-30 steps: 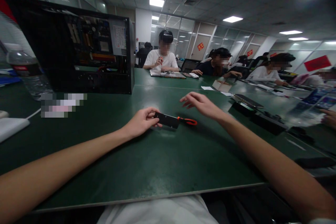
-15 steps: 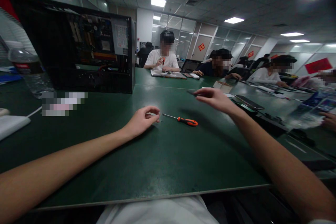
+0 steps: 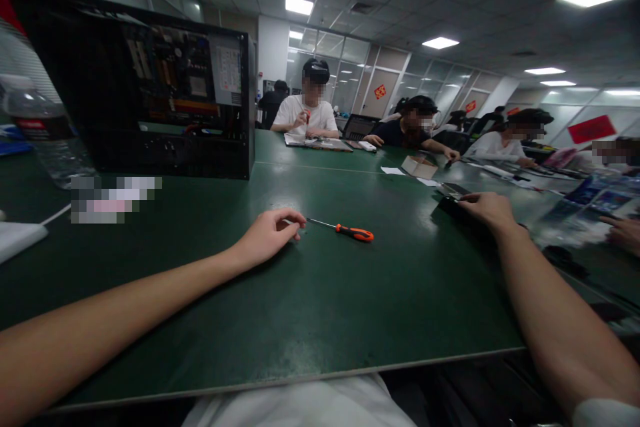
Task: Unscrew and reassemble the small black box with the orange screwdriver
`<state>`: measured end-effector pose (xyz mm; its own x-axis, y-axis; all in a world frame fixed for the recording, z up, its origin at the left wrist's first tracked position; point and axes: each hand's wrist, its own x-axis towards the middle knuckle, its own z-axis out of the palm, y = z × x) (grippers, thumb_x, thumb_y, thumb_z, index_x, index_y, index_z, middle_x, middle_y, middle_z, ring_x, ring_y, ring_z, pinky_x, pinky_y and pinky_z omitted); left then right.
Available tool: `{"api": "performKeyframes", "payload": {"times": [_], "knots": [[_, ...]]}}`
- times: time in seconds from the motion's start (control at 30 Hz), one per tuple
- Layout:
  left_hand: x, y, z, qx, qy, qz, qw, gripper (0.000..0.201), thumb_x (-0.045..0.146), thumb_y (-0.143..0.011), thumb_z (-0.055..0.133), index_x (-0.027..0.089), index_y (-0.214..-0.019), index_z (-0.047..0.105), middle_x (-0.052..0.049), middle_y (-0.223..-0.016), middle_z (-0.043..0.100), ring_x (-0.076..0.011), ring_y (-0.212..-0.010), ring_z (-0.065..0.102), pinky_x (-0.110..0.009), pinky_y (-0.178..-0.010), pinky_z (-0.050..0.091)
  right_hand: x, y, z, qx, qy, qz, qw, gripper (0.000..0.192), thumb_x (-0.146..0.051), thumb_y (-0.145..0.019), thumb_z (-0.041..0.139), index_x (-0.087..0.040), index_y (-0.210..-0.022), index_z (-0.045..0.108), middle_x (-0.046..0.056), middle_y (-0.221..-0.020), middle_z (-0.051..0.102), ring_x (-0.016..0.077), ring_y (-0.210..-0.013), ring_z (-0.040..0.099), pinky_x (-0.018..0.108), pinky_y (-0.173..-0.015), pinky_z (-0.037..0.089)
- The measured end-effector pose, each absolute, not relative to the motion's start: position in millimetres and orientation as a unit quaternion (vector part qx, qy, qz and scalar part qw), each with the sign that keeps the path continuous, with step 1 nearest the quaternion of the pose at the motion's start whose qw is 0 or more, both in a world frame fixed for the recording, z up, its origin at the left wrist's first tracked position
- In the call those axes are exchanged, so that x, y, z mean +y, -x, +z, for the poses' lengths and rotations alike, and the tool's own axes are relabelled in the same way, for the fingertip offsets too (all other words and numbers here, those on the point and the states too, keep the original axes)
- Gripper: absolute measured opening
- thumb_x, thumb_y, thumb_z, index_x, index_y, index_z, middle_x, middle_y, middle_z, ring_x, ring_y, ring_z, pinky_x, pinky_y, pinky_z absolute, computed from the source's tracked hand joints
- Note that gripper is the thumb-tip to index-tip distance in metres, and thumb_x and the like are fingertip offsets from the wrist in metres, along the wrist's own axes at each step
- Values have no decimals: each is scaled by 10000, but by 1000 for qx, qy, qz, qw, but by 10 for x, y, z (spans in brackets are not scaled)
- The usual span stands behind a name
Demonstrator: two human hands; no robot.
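On the green table, my left hand (image 3: 274, 233) rests on its side with fingers loosely curled and a gap between thumb and forefinger; I see nothing held there. Just beyond its fingertips lies an orange and black screwdriver (image 3: 355, 233), its metal shaft pointing at the hand. My right hand (image 3: 489, 210) is over at the right, fingers pinched down at a black flat object (image 3: 453, 208). What lies between those fingertips blends into the dark parts, so I cannot make it out.
An opened black computer case (image 3: 200, 147) stands at the left, beside a plastic bottle (image 3: 53, 137). Beyond my right hand are a small cardboard box (image 3: 419, 167) and papers (image 3: 393, 171). Bottles (image 3: 600, 197) stand at the right. Several people sit around the table.
My right hand has moved right and down from above the table, where it pinched a thin dark piece, to the black object. My left hand and the screwdriver have stayed put.
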<state>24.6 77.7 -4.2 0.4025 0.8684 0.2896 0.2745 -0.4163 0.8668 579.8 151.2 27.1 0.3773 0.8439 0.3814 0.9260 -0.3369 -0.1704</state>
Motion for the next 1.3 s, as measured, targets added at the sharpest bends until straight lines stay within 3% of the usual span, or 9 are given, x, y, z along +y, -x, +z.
{"api": "performKeyframes", "payload": {"times": [0.23,0.67,0.9,1.1,1.3], "knots": [[770,-245,-40,391,-752,380,370,233,324,-874,592,152,-986,703,-74,-910,746,-214,-825,731,-334,-799,556,1563,-5800,270,-522,841,-67,123,268,-337,-827,657,-183,-995,799,167,-981,752,290,-807,668,349,-697,459],[729,-247,18,402,-761,359,361,227,305,-869,584,150,-955,726,-54,-782,735,-209,-777,716,-300,-739,531,1602,-5730,194,-514,843,-69,142,368,-271,-840,582,-185,-1135,784,198,-1037,724,234,-678,570,396,-719,454],[737,-250,-2,400,-763,357,361,231,306,-869,584,147,-957,727,-52,-776,732,-204,-762,704,-293,-723,521,1634,-5743,182,-497,852,-68,148,399,-271,-826,574,-190,-1160,777,205,-1082,728,251,-722,625,366,-670,457],[724,-252,4,404,-763,353,361,241,293,-872,574,132,-966,728,-50,-768,728,-194,-755,700,-278,-721,510,1703,-5790,181,-483,862,-77,134,371,-265,-814,577,-196,-1111,788,134,-1033,762,266,-866,699,317,-737,517],[727,-249,-9,393,-770,354,357,242,299,-872,579,134,-955,734,-48,-770,727,-195,-762,700,-278,-742,512,1730,-5813,141,-475,869,-80,112,407,-301,-865,544,-186,-1188,765,143,-1170,745,316,-1039,699,341,-818,543]]}}
